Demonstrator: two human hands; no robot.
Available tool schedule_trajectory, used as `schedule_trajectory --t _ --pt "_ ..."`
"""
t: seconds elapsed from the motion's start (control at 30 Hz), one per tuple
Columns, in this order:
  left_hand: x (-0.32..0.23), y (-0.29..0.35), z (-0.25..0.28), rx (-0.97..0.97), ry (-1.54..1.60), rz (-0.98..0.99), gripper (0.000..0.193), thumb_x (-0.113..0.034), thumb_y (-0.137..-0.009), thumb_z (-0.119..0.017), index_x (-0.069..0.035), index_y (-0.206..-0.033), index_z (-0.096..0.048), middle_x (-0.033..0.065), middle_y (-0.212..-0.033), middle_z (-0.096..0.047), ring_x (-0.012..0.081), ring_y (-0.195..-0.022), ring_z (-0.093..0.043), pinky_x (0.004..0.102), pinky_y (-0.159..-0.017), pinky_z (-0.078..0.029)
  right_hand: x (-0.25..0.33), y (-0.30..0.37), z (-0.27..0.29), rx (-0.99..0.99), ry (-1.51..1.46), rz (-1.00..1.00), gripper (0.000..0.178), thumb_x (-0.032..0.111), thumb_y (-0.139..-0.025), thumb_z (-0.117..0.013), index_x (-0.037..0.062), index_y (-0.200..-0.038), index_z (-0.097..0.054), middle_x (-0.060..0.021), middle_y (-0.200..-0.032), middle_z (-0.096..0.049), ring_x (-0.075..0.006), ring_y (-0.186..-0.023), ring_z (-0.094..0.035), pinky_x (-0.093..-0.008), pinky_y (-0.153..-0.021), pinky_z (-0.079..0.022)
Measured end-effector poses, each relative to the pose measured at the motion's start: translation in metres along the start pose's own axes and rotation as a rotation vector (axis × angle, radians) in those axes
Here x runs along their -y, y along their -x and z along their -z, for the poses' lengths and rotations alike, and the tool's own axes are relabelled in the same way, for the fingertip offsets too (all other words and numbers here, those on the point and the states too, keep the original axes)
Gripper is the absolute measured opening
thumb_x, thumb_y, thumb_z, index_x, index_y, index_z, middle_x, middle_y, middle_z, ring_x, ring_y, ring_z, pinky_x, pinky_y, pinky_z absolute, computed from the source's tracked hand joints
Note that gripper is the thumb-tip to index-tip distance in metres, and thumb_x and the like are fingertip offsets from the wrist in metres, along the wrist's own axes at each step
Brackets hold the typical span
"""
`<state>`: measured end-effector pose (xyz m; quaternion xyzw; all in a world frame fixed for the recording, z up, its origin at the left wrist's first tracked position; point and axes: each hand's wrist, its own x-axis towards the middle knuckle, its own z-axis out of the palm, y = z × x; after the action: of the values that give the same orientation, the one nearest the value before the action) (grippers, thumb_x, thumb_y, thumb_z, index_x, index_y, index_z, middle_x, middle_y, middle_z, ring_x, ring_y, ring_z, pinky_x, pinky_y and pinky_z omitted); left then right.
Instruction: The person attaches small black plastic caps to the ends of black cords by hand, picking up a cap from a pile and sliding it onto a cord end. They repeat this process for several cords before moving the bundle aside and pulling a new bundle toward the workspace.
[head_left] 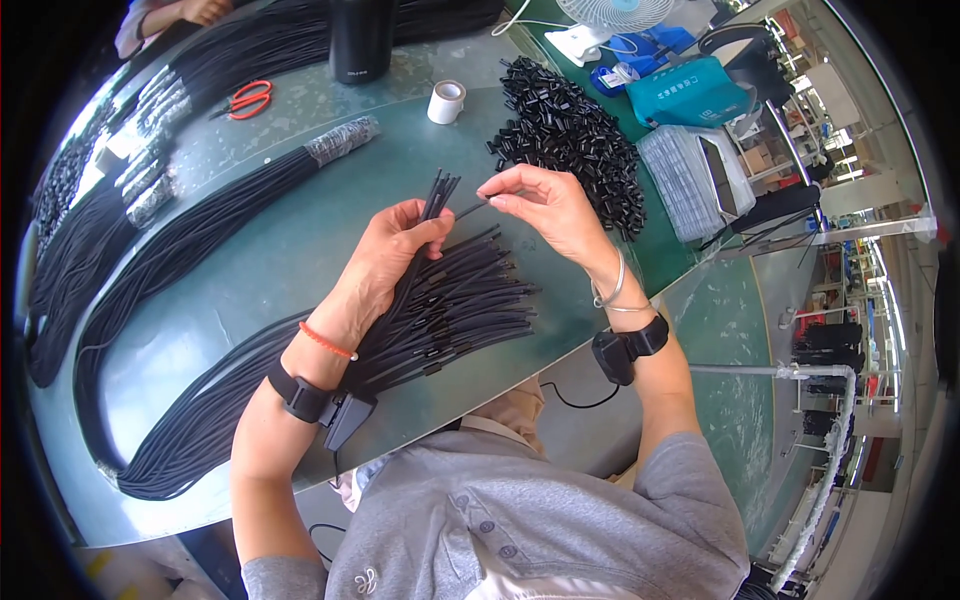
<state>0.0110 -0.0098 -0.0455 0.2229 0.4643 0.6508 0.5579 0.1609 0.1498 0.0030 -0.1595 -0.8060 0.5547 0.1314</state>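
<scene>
My left hand [398, 240] is closed round a small bunch of black cords [438, 195], their tips standing up above the fist. To its right, my right hand [548, 208] pinches the end of a single black cord [470, 209] between thumb and fingertips; whether a small black piece is also in that pinch is hidden. Below both hands, a fan of loose black cords [470, 300] lies on the table, several with short black tubes on them. These cords loop back toward the left. Just beyond my right hand is a heap of short black tubes [570, 140].
A tied cord bundle with a wrapped end [342, 140] lies far left, near red-handled scissors [250, 98]. Beyond stand a white tape roll [446, 102] and a black cylinder [362, 40]. Clear plastic trays [690, 180], a teal bag [690, 92] and a fan [615, 12] are at right. Another person's hand [205, 10] shows far left.
</scene>
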Motion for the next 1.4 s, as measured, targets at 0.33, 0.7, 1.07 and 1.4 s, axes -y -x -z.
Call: schedule_trajectory --t 0.33,0.7,1.07,1.4 --pt "0.001 0.0 -0.001 -0.029 0.023 0.004 0.014 -0.011 -0.085 -0.067 -0.001 -0.093 -0.061 -0.0005 -0.073 -0.055 0.0077 -0.065 -0.05 0.0222 -0.063 -0.04 0.005 -0.001 -0.003 -0.035 0.105 0.089 0.014 0.003 -0.086 -0.063 0.0006 -0.099 -0.066 -0.0057 -0.089 -0.069 -0.0141 -0.082 -0.066 -0.0263 -0.074 -0.053" --pt "-0.004 0.002 -0.004 -0.054 0.176 0.053 0.017 -0.014 -0.087 -0.064 -0.001 -0.097 -0.061 0.0024 -0.081 -0.059 0.009 -0.071 -0.055 0.0221 -0.069 -0.047 0.026 0.025 -0.074 0.099 1.009 0.708 0.008 0.011 -0.083 -0.065 0.0055 -0.088 -0.061 -0.0071 -0.079 -0.062 -0.0254 -0.074 -0.062 -0.0335 -0.069 -0.05" --pt "-0.008 0.004 0.001 0.02 0.129 0.089 0.012 -0.013 -0.088 -0.063 -0.003 -0.094 -0.059 0.0022 -0.077 -0.059 0.0089 -0.068 -0.054 0.021 -0.065 -0.047 -0.037 -0.005 0.015 -0.293 1.051 0.151 0.008 0.011 -0.082 -0.068 0.0059 -0.088 -0.065 -0.0084 -0.087 -0.061 -0.027 -0.084 -0.058 -0.0358 -0.071 -0.048" --pt "-0.005 0.002 -0.004 -0.028 0.089 0.068 0.007 -0.006 -0.086 -0.065 -0.004 -0.091 -0.061 0.0008 -0.073 -0.057 0.0086 -0.065 -0.054 0.0215 -0.063 -0.046 -0.016 -0.011 -0.004 0.006 -0.056 -0.075 0.016 0.01 -0.087 -0.066 0.0019 -0.1 -0.06 -0.0006 -0.09 -0.062 -0.0101 -0.086 -0.059 -0.0254 -0.073 -0.048"
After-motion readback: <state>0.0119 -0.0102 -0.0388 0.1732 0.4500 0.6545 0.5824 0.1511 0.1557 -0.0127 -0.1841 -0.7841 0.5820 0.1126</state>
